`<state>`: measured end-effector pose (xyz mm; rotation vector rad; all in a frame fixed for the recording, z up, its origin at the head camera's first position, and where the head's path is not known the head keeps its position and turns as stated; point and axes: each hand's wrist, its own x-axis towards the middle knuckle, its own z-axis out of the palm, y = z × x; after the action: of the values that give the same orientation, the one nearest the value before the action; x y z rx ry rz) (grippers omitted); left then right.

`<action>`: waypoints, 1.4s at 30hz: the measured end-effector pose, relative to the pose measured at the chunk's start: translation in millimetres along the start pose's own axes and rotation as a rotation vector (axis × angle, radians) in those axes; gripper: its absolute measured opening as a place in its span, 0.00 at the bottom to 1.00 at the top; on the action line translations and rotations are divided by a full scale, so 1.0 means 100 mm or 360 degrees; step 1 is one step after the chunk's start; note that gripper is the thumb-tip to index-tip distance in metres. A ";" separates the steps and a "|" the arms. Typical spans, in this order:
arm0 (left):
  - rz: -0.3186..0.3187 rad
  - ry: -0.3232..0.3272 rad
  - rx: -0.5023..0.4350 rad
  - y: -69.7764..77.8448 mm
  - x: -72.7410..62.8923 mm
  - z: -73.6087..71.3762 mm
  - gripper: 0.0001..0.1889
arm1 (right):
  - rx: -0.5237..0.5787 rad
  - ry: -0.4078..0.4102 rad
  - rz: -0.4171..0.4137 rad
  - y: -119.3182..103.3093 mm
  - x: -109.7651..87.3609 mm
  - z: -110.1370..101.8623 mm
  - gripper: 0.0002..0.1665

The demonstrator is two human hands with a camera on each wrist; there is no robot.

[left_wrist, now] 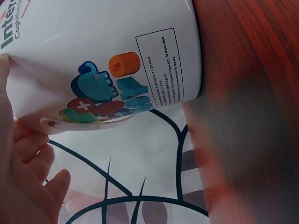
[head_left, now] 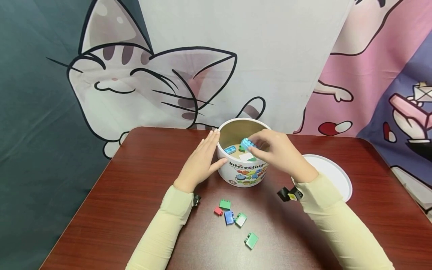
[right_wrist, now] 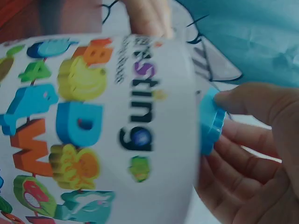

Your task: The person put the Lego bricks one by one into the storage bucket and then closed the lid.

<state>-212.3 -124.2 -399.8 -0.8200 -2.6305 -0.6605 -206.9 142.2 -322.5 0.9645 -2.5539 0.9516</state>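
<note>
A white printed bucket [head_left: 241,176] stands upright near the back of the table. My left hand [head_left: 200,161] rests on its left side, fingers straight and thumb along the front; the left wrist view shows the fingers against the wall. My right hand [head_left: 278,152] pinches a light-blue building block [head_left: 247,144] over the bucket's mouth. In the right wrist view, thumb and fingers grip this blue block [right_wrist: 211,122] at the rim, part of it hidden behind the wall. Inside the bucket lie another blue block [head_left: 230,150], a green block [head_left: 241,149] and a white piece [head_left: 246,156].
Several loose blocks lie in front of the bucket: a green block [head_left: 225,204], a red block [head_left: 218,211], a dark-blue block [head_left: 229,218] and two more green ones. A round white lid [head_left: 332,174] lies at right, partly under the right forearm. A printed curtain hangs behind.
</note>
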 end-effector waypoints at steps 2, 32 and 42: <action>0.0005 0.0005 -0.0007 0.00 0.00 0.01 0.45 | -0.0002 -0.0040 0.0088 0.05 0.07 0.03 0.10; -0.0024 -0.0018 -0.0023 0.00 0.00 -0.01 0.45 | -0.0167 0.0142 0.0396 -0.03 0.10 0.07 0.11; -0.0011 -0.0008 -0.0023 0.00 0.01 -0.01 0.45 | -0.0013 0.0148 0.0157 -0.33 -0.30 0.06 0.06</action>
<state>-212.7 -124.4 -399.0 -0.8181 -2.6375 -0.6810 -162.3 134.4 -323.8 0.7790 -2.5456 0.9872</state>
